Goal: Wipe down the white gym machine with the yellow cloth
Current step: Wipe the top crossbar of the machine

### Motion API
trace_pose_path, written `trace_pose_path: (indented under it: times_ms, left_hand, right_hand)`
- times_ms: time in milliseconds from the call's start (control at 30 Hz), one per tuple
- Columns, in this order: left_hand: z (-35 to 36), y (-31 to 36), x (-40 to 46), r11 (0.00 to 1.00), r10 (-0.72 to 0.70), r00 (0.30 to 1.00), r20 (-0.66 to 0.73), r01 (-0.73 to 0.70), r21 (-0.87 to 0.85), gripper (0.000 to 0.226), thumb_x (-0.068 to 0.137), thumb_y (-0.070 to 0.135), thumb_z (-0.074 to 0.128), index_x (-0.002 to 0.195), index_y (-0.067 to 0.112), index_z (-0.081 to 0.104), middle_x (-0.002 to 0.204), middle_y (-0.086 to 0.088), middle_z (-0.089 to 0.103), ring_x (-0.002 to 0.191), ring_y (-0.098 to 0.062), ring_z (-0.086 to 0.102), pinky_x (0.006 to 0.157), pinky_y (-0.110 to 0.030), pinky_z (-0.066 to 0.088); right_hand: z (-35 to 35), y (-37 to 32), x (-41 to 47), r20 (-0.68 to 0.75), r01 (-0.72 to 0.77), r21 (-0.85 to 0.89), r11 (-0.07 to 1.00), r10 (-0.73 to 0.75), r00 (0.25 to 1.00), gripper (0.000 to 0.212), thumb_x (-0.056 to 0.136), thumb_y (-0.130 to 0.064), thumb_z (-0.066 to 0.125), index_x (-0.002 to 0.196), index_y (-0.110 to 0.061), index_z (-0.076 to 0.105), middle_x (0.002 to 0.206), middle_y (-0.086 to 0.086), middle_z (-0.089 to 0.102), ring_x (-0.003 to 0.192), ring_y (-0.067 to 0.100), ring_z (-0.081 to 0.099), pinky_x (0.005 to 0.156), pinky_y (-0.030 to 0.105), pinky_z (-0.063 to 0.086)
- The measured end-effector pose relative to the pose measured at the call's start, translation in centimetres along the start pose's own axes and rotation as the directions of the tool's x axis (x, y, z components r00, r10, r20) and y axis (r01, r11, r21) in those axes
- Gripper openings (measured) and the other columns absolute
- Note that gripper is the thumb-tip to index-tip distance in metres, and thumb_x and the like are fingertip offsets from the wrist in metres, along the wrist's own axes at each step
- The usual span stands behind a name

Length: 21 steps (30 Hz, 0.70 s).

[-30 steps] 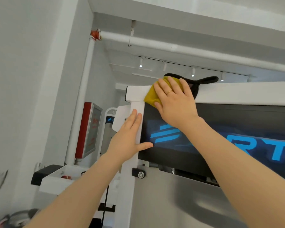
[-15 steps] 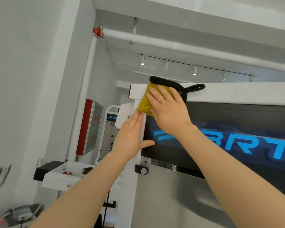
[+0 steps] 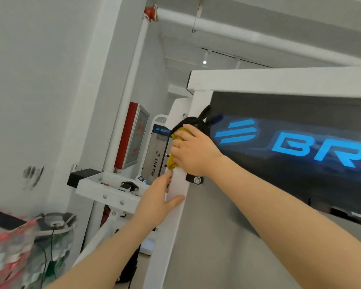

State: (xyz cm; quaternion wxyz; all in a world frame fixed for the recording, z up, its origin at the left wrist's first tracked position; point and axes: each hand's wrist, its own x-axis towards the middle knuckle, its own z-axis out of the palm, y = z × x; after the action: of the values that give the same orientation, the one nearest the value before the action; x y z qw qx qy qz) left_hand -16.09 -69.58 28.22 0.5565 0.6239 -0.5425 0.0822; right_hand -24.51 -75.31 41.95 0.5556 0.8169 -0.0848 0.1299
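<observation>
A: Right hand (image 3: 193, 152) is wrapped round the white vertical post of the gym machine (image 3: 176, 187), fingers curled over a bunched yellow cloth with black trim and a black loop (image 3: 172, 161). The cloth sits between palm and post, on the post's left edge, level with the lower part of the black panel with blue lit lettering (image 3: 290, 142). Yellow shows above and below the fingers; the black loop sticks up behind the hand.

B: Left hand?

A: Left hand (image 3: 157, 202) is lower on the same post. Thumb lies flat across the front face, fingers reach round the far side. It looks like a brace. How tightly the hidden fingers close, I cannot tell. It holds nothing loose.

B: So the step in hand is the upright.

A: My reading, yes. The white top beam (image 3: 279, 80) carries no cloth now; the post is under the wipe. To do it well: keep the cloth wrapped so both the front face and the side edge get contact in one pass, and draw straight down along the post.

B: Obstacles?

A: A black bracket with a silver bolt (image 3: 194, 179) sits just beside the right wrist, at the post's right edge. The cloth's loop could snag there, I judge. Also the left hand is directly in the cloth's path, touching or nearly so; it would need to slide lower or lift off first.

B: Background?

A: A white shelf with bolts (image 3: 106, 192) and a red-framed wall cabinet (image 3: 131, 136), both well apart.
</observation>
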Motion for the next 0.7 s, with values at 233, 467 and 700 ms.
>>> trace_pose_path:
  times_ms: [233, 467, 700]
  left_hand:
    - [0.6, -1.6, -1.6, 0.999, -0.009, 1.000, 0.027, 0.007, 0.049, 0.053, 0.084, 0.028, 0.065, 0.131, 0.024, 0.040, 0.117, 0.011, 0.053, 0.088, -0.002, 0.049, 0.081, -0.020, 0.041]
    - [0.6, -3.0, -1.0, 0.999, 0.029, 0.998, 0.056, -0.032, 0.044, 0.052, 0.083, 0.031, 0.065, 0.129, 0.028, 0.041, 0.109, 0.015, 0.051, 0.081, -0.002, 0.051, 0.078, -0.027, 0.049]
    - [-2.7, -4.2, 0.6, 0.886, 0.276, 0.922, 0.273, -0.354, 0.299, 0.055, 0.089, 0.047, 0.049, 0.138, 0.027, 0.032, 0.123, 0.013, 0.052, 0.090, 0.000, 0.051, 0.078, -0.019, 0.044]
  right_hand:
    - [-0.4, 2.7, 0.4, -0.072, -0.048, 0.011, 0.999, 0.049, 0.996, 0.042, 0.099, -0.043, 0.024, 0.127, -0.026, 0.052, 0.140, -0.004, 0.046, 0.138, 0.018, 0.025, 0.115, 0.039, 0.002]
    - [-0.2, 1.5, 1.2, -0.077, -0.169, -0.048, 0.985, 0.165, 0.983, 0.044, 0.099, -0.039, 0.024, 0.124, -0.019, 0.055, 0.135, 0.002, 0.050, 0.135, 0.024, 0.030, 0.114, 0.042, 0.007]
    - [0.8, -1.3, 1.7, -0.023, -0.143, -0.036, 0.989, 0.143, 0.990, 0.041, 0.099, -0.038, 0.029, 0.116, -0.016, 0.059, 0.126, 0.003, 0.058, 0.127, 0.025, 0.041, 0.115, 0.039, 0.010]
